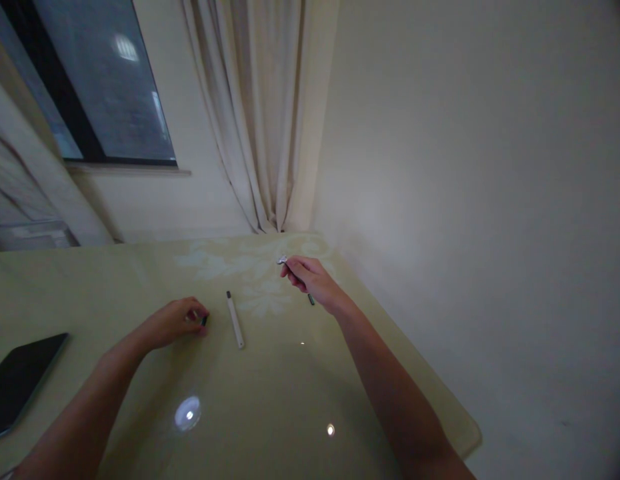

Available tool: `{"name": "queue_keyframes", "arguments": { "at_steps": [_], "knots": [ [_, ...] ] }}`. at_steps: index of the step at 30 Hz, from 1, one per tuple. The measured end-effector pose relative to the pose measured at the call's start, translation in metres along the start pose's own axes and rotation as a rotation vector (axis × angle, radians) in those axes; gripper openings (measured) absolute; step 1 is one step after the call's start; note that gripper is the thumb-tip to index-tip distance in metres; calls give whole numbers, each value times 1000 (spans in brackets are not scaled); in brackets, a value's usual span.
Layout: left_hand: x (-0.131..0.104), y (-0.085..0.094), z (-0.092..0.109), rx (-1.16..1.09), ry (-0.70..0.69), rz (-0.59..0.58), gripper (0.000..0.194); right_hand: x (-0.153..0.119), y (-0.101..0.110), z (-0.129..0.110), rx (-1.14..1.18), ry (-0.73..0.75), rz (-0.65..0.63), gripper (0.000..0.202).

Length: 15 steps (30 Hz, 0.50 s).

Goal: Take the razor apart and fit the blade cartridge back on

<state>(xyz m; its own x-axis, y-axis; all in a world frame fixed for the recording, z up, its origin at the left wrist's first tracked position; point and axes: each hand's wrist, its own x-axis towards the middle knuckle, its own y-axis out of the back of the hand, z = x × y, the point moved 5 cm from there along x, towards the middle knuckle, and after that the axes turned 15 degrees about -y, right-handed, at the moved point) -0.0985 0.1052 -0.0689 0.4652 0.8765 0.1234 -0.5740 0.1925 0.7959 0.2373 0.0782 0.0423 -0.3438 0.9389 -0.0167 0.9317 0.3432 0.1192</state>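
Note:
My right hand (310,277) is closed round a slim tool, whose shiny metal head (282,261) sticks out beyond the fingertips. The tool's dark handle end (311,299) shows below the palm. Thumb and fingers of my left hand (177,321) pinch a small dark piece (204,321) just above or on the tabletop; its exact shape is too small to tell. Between the hands lies a white stick-like object (235,321) with a dark tip, untouched by either hand.
A dark flat tablet-like object (24,381) lies at the left on the pale green table (270,413). Behind the table hang beige curtains (260,107) beside a window (110,73). A bare wall (465,200) runs along the table's right edge.

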Motion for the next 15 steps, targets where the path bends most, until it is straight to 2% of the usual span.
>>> {"name": "queue_keyframes", "arguments": {
  "at_steps": [3,6,10,12,15],
  "knots": [
    [5,11,30,-63,-77,115,42,0,0,0,-2,-8,-5,55],
    [16,26,86,-176,-205,257,49,-3,-3,-2,2,-30,-24,54],
    [29,34,157,-273,-391,397,45,-11,-10,-8,41,-52,-82,56],
    [31,34,176,-305,-447,491,42,-14,-15,-11,69,-61,-99,56],
    [29,30,188,-279,-502,597,39,-18,-21,-14,95,-66,-99,53]
  ]
}}
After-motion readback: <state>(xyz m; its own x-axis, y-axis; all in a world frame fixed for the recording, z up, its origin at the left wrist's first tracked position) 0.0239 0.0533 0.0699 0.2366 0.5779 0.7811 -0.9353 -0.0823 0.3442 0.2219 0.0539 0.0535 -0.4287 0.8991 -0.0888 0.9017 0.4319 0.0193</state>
